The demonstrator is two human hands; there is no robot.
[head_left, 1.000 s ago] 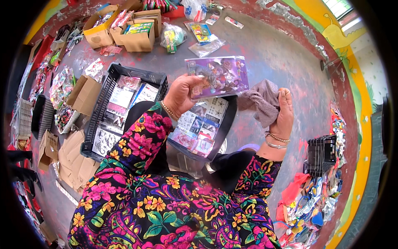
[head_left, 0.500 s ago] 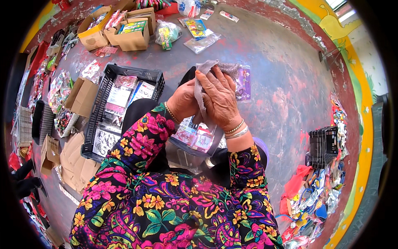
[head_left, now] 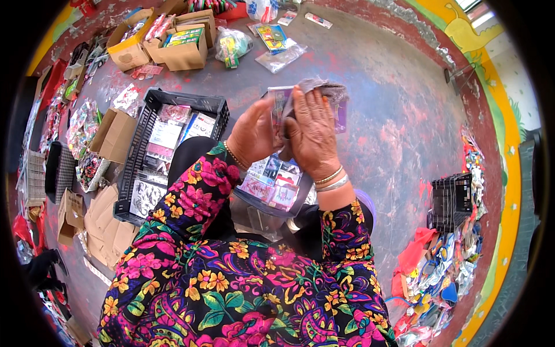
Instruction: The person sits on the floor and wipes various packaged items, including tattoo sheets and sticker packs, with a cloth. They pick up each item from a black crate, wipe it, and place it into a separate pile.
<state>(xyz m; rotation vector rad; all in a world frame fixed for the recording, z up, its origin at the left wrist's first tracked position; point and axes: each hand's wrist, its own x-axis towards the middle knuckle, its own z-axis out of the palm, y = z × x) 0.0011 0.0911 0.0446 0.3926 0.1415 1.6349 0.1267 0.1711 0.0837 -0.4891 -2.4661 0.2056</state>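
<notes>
My left hand [head_left: 253, 134] gripped a flat purple packet [head_left: 341, 113] by its edge while my right hand [head_left: 313, 136] pressed a grey cloth [head_left: 324, 88] flat against it. Below sat a black crate [head_left: 139, 168] of flat picture packets; brown cardboard boxes [head_left: 185, 49] lay beyond.

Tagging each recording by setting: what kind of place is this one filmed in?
Probably an informal sorting or packing spot on a painted concrete floor. Open cardboard boxes of packaged goods, a black plastic crate filled with flat packets, and a heap of coloured packets surround the seated person.
</notes>
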